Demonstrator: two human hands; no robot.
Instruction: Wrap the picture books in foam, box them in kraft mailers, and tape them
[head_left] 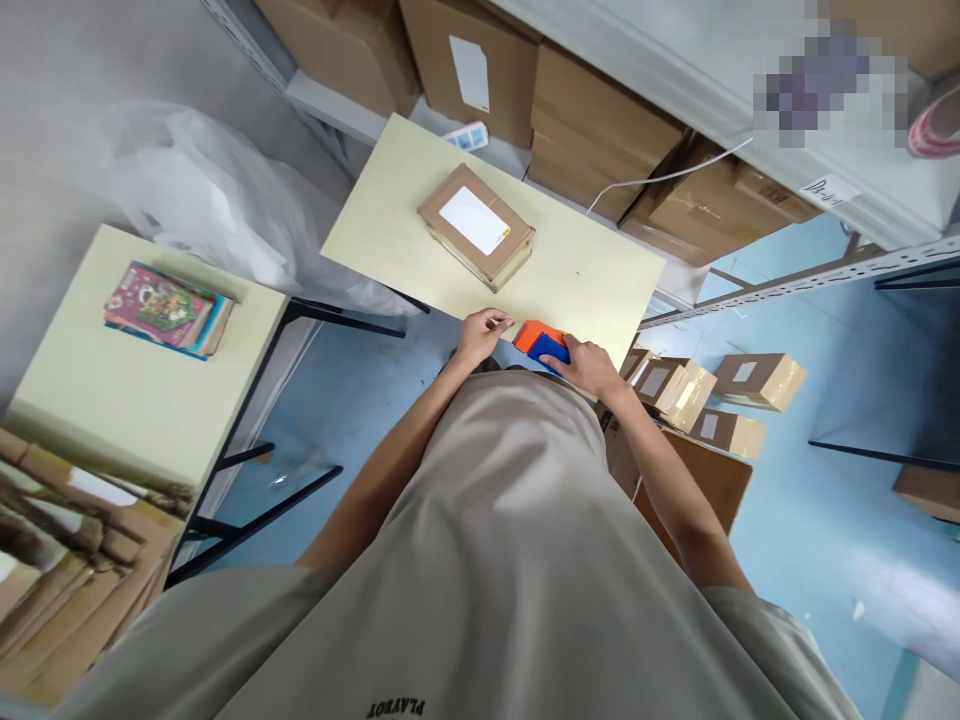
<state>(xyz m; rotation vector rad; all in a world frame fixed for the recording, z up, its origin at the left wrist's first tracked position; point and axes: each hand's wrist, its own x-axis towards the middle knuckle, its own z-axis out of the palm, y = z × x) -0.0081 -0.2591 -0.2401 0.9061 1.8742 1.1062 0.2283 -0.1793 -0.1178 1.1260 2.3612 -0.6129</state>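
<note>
My right hand (589, 366) is wrapped round an orange and blue tape dispenser (541, 342) at the near edge of the pale yellow table (600, 275). Just left of the dispenser, my left hand (481, 336) has its thumb and fingertips pinched together. Whatever may be between those fingertips is too small to make out. Beyond both hands, a closed cardboard box (442, 195) with a white label (474, 220) on top lies at an angle on the table.
Large cartons (600, 130) fill the shelf behind the table. A second table (90, 330) on the left bears a stack of books (169, 308) and flattened cardboard (82, 590). White plastic sheeting (217, 190) hangs behind it. More boxes (757, 380) stand on the blue floor at right.
</note>
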